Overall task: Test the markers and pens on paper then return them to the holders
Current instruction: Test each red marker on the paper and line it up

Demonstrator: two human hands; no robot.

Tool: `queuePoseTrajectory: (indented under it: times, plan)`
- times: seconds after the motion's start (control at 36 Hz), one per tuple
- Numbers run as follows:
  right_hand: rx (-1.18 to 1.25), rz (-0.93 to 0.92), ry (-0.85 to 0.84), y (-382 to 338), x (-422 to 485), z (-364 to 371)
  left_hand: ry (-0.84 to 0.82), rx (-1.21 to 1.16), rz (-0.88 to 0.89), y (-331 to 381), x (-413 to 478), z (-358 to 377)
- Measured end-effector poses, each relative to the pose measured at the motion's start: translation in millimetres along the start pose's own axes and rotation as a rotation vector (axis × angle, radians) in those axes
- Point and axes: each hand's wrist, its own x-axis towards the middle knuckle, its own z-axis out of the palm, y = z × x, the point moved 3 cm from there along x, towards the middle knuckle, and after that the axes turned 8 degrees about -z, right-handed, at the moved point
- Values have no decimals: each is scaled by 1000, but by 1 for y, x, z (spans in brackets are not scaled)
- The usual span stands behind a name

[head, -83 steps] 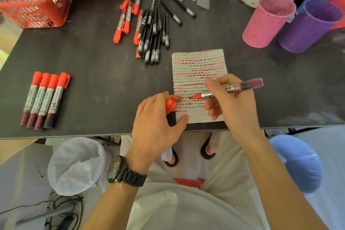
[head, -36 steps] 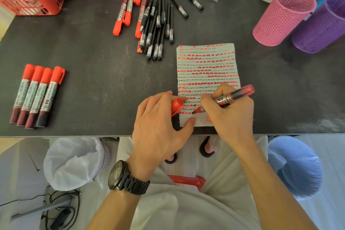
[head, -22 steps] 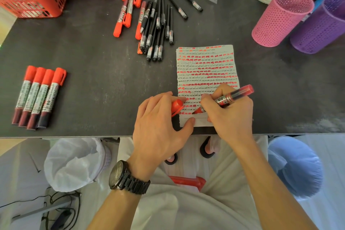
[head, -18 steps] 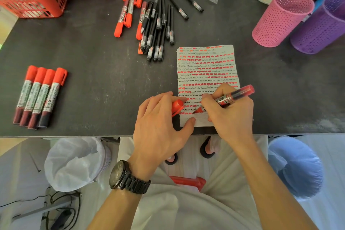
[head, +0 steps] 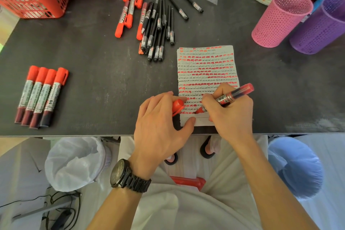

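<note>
Two hands worked at our table's (head: 102,80) near edge: left hand (head: 160,127) curled round a red cap (head: 177,107), thumb pressing the paper (head: 207,73); right hand (head: 229,115) pinched an uncapped red marker (head: 233,96), tip on the paper. Four capped markers (head: 40,97) lay far left, loose pens (head: 155,30) behind, pink holder (head: 280,18) and purple holder (head: 319,28) far right. Red and black strokes nearly filled the paper.

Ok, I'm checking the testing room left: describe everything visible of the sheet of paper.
The sheet of paper is small, pale and lined, lying flat on the dark table near its front edge. Rows of red dashes and thin black scribbles fill it almost to the bottom; a narrow strip there is blank. The left hand, holding a red cap, presses its lower left corner with the thumb. The right hand covers its lower right and holds the red marker tip-down on the last red row.
</note>
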Motion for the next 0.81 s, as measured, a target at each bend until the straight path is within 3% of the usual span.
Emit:
queuePoseTrajectory:
  times: [0.42, 0.81]
  plan:
    - [-7, -10, 7, 0, -2, 0, 4, 2, 7, 0, 0, 0]
    - [346, 125, 159, -7, 0, -11, -30, 0, -6, 3, 1, -5]
